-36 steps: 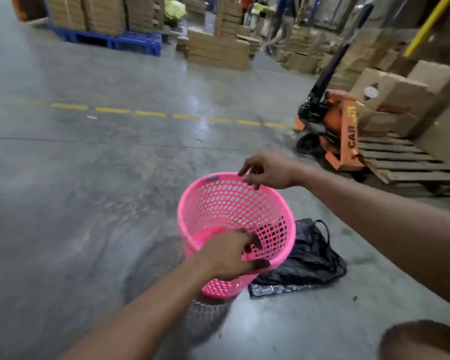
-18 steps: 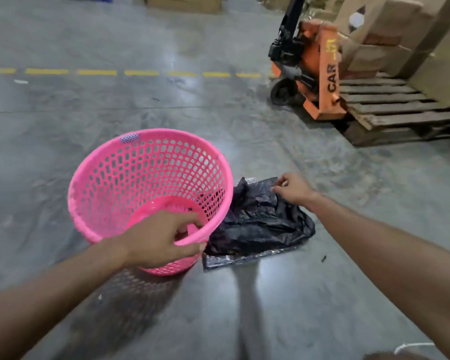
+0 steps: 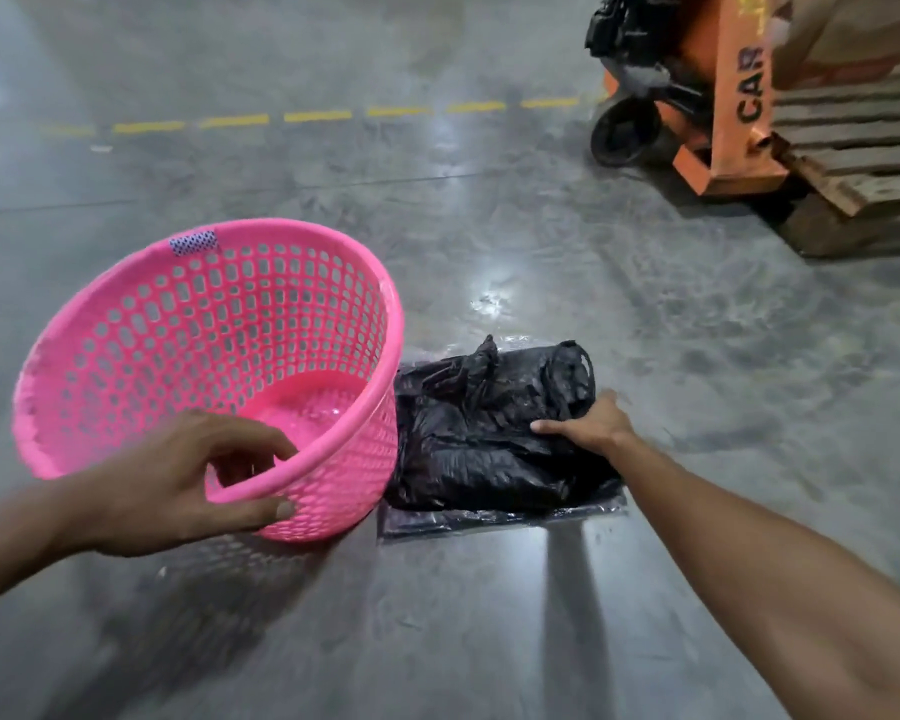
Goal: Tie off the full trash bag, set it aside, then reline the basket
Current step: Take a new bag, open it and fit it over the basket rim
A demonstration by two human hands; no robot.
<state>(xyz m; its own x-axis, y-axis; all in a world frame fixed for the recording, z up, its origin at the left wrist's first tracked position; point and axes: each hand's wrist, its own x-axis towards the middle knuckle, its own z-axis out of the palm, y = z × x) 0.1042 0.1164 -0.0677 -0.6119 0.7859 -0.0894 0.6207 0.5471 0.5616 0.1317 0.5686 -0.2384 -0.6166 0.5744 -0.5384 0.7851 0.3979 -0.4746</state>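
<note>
A pink perforated plastic basket stands on the concrete floor, tilted toward me, with nothing inside. My left hand pinches its near rim between thumb and fingers. Right beside the basket lies a pile of black plastic bags on a clear plastic sleeve. My right hand rests on the pile's right side, fingers closed on the black plastic. No full trash bag is in view.
An orange pallet jack stands at the upper right, up against a wooden pallet loaded with cardboard boxes. A dashed yellow line crosses the grey floor farther out.
The basket has come down from mid-air to the floor, still held by my left hand. My right hand left the far rim and dropped onto the black bags, then slid to their right side.
</note>
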